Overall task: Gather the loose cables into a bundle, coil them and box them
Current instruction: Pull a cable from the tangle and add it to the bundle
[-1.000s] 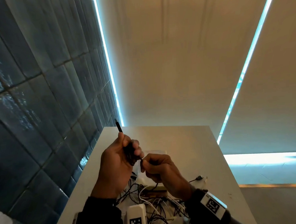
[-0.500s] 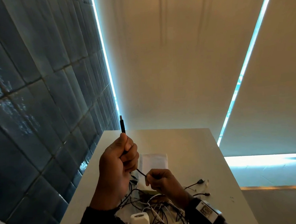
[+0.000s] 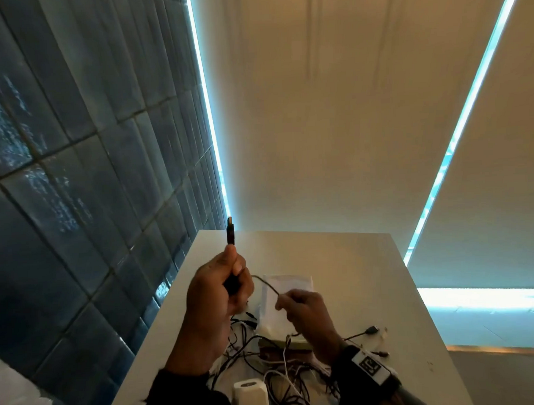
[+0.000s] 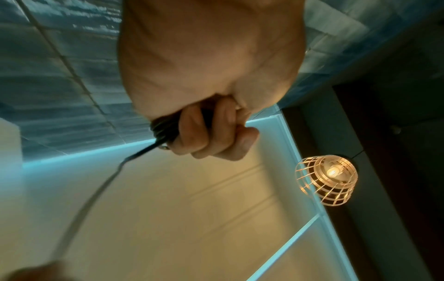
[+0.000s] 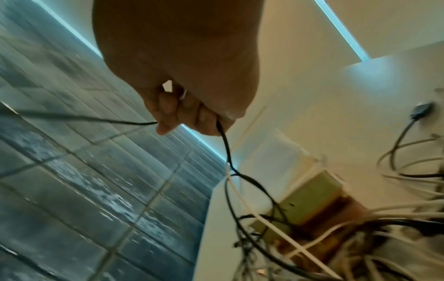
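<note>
Nearest us, at 6 o'clock in the head view, the tangle (image 3: 278, 378) of black and white cables lies loose on the table (image 3: 371, 277), over a small box (image 3: 282, 344) whose green-and-brown edge shows under the wires. Whether that box is the one meant for packing we cannot tell.

Step in hand, as we judge it: coiling one black cable (image 3: 265, 284) drawn out of the tangle. Boxing is not yet begun, and most of the cables are not yet gathered.

Right hand (image 3: 299, 309), just past the tangle at about 5 o'clock of frame centre: fingers curled, pinching the cable. In the right wrist view the cable (image 5: 223, 140) leaves the fist at 6 o'clock and drops into the tangle (image 5: 336, 237); another run leaves at 9 o'clock toward the other hand.

Left hand (image 3: 218, 291), at 9 o'clock from the right and a little higher: clenched round a small coil (image 3: 232, 285) of the same cable. In the left wrist view several dark turns of the coil (image 4: 163, 127) show packed under the fingers (image 4: 192, 133). The plug (image 3: 230, 233) stands upright out of the fist at 12 o'clock. A short slack arc of cable spans the two hands.

Next move, we judge: the right hand carries its run across and lays another turn on the coil, letting cable slide through the pinch. The trailing length looks snagged among the other wires, so a steady pull seems needed.

Farther back, a flat white packet (image 3: 287, 286) lies on the table beyond the hands.
</note>
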